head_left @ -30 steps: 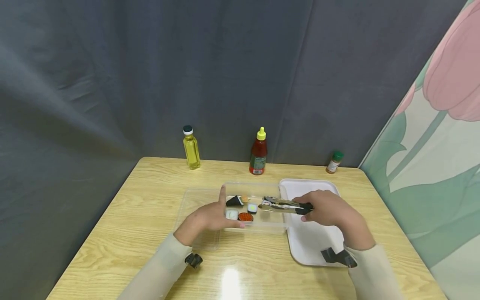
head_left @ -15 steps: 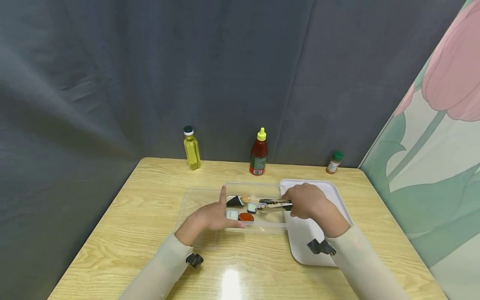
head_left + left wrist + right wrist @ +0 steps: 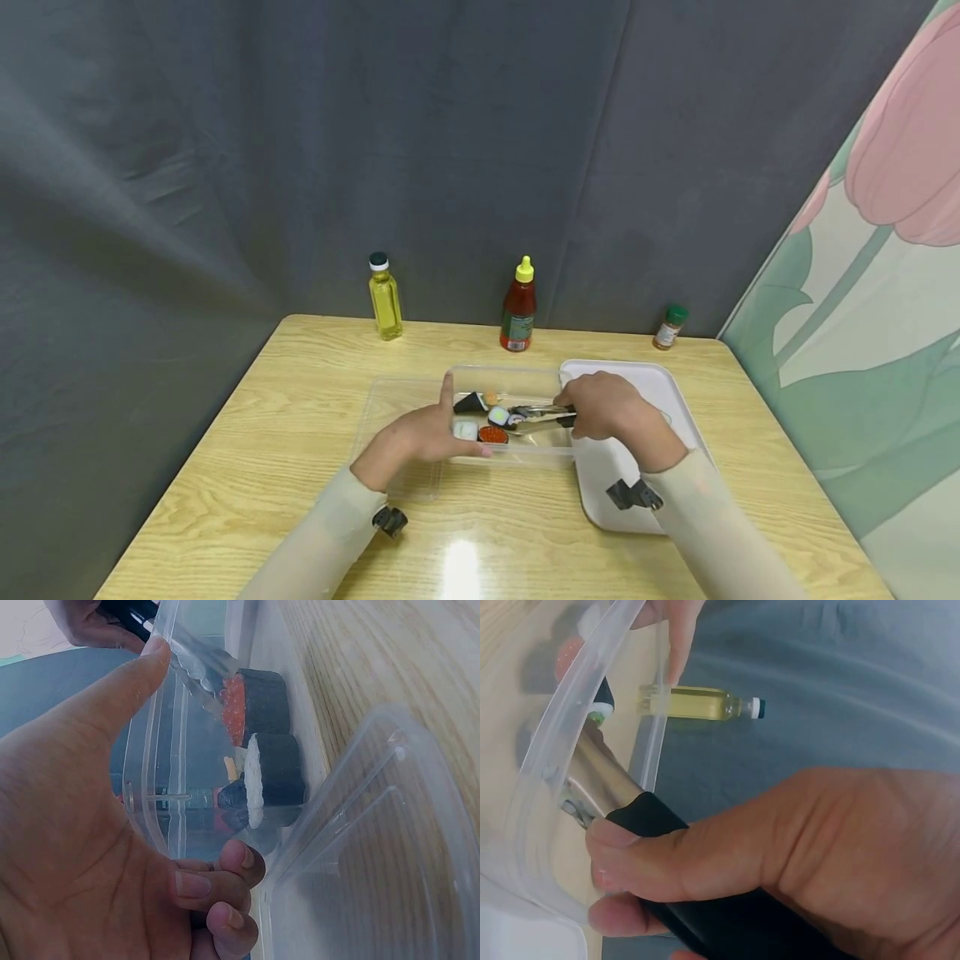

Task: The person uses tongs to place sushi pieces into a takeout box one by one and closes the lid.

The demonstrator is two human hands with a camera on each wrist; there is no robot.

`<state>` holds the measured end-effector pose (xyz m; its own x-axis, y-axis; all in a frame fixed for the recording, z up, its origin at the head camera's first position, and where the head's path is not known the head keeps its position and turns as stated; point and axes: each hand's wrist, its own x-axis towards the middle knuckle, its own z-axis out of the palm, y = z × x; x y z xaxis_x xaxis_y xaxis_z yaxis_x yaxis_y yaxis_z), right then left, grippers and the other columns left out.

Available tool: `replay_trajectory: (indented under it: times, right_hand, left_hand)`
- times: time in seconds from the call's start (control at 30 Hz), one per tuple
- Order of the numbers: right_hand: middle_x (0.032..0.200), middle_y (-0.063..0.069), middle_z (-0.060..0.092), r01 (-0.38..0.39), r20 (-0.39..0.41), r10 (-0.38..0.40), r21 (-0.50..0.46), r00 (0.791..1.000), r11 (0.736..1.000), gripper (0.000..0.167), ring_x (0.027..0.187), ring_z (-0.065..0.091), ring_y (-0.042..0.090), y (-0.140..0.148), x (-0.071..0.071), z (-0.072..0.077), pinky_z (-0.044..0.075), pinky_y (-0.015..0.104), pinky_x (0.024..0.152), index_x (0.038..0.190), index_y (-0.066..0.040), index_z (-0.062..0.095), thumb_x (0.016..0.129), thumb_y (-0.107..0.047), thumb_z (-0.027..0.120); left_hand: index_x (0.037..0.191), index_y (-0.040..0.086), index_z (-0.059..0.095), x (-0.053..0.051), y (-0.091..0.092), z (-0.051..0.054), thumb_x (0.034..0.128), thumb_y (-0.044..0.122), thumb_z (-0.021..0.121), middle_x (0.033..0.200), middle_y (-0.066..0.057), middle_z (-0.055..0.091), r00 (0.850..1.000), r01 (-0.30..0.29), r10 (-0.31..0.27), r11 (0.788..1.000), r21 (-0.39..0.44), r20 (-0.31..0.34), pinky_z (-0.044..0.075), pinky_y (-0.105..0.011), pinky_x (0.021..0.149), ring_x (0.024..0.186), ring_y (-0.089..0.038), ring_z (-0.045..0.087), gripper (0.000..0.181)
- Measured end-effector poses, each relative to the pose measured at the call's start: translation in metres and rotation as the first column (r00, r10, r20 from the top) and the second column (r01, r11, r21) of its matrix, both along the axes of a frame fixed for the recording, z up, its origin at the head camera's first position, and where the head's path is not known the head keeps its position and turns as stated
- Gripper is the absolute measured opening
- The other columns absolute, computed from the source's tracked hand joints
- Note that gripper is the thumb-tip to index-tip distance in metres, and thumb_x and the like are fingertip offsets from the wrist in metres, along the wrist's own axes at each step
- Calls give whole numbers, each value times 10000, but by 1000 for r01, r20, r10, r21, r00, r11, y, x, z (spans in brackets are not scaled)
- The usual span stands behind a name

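Observation:
My right hand point(image 3: 611, 410) grips the black handles of metal tongs point(image 3: 534, 412), whose tips reach into a clear plastic container point(image 3: 532, 454) around a small sushi roll point(image 3: 516, 421). Just left of the tips lies a tilted roll with a yellow-green centre point(image 3: 498, 416). Also inside are a red-topped piece point(image 3: 492, 435), a white-topped piece point(image 3: 465, 430) and a black cone point(image 3: 470, 403). My left hand point(image 3: 420, 429) holds the container's left end, thumb on the near rim point(image 3: 154, 656), other fingers curled at the wall in the left wrist view.
The container's clear lid point(image 3: 386, 400) spreads out to the left. A white tray point(image 3: 607, 500) lies under my right forearm. Along the back edge stand an oil bottle point(image 3: 386, 304), a red sauce bottle point(image 3: 518, 312) and a small green-capped jar point(image 3: 669, 327).
My right hand has moved left with the tongs and the roll at their tips, now against the yellow-green-centred roll, which has shifted slightly left and tilted. My left hand has stayed in place.

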<state>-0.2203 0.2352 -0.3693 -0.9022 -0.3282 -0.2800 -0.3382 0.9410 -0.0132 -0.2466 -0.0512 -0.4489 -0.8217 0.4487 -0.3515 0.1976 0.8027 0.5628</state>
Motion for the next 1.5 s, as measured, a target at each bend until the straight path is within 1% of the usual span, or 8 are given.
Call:
replay_trajectory:
  times: [0.13,0.43,0.7,0.8,0.97,1.1,1.23,1.5]
  right_hand:
    - [1011,-41,764,-21,2,21,-20,1000,1000,380,892,629,173,0,-3,-1,522,406,816,1178,-230,818,822,-115,890]
    - [1086,-21,780,13,-15,-13,-40,1000,999,475,967,694,222,4,1,-1,562,460,874,1275,-226,781,822,-201,920]
    - [922,-70,693,65,-52,-76,-178,996,982,642,793,568,136,30,14,0,480,352,712,1390,-245,713,789,-222,938]
    - [949,-78,693,45,-52,-61,-272,997,961,713,828,579,126,41,16,-4,484,329,732,1420,-213,689,760,-220,961]
    - [908,-78,652,5,-22,-16,-454,1000,891,749,828,556,129,58,18,-11,463,292,738,1433,-133,669,751,-203,970]
    - [850,-73,605,10,-7,-16,-525,1000,851,691,753,502,94,65,19,-17,421,257,684,1400,-119,681,771,-209,953]
    - [792,-45,576,11,-19,-26,-555,999,832,655,716,482,68,67,19,-24,411,252,671,1366,-132,690,794,-324,945]
    - [754,-38,536,-4,-116,-63,-505,991,863,747,651,423,30,87,25,-37,383,241,609,1404,-148,670,812,-550,885]
  left_hand:
    - [1648,168,-289,-1,1,-1,795,809,742,707,-79,666,1000,1,-1,1000,-7,-2,363,-324,531,510,-150,450,1484]
    - [1650,172,-286,-2,1,-3,774,831,740,700,-76,658,1000,-2,2,1000,8,2,364,-323,527,507,-148,441,1502]
    - [1653,167,-280,0,2,-2,806,792,747,753,-76,675,1000,-2,2,1000,9,3,396,-334,554,538,-177,514,1471]
    - [1652,171,-284,0,2,-2,823,768,751,764,-65,672,1000,-3,3,1000,9,3,404,-337,562,552,-185,532,1454]
    - [1648,170,-294,-1,2,-3,838,761,741,760,-61,675,1000,2,-2,1000,-6,-3,418,-336,577,578,-189,563,1440]
    - [1650,162,-288,-1,0,-3,840,761,738,736,-66,669,1000,4,-4,1000,-8,-9,409,-336,570,570,-184,549,1438]
    - [1651,167,-286,-1,-1,-3,835,761,743,731,-69,668,1000,-4,4,1000,-10,-6,399,-338,559,556,-181,533,1441]
    - [1647,165,-292,-1,0,-4,834,761,745,753,-71,676,1000,0,0,1000,4,-2,410,-336,572,576,-183,560,1446]
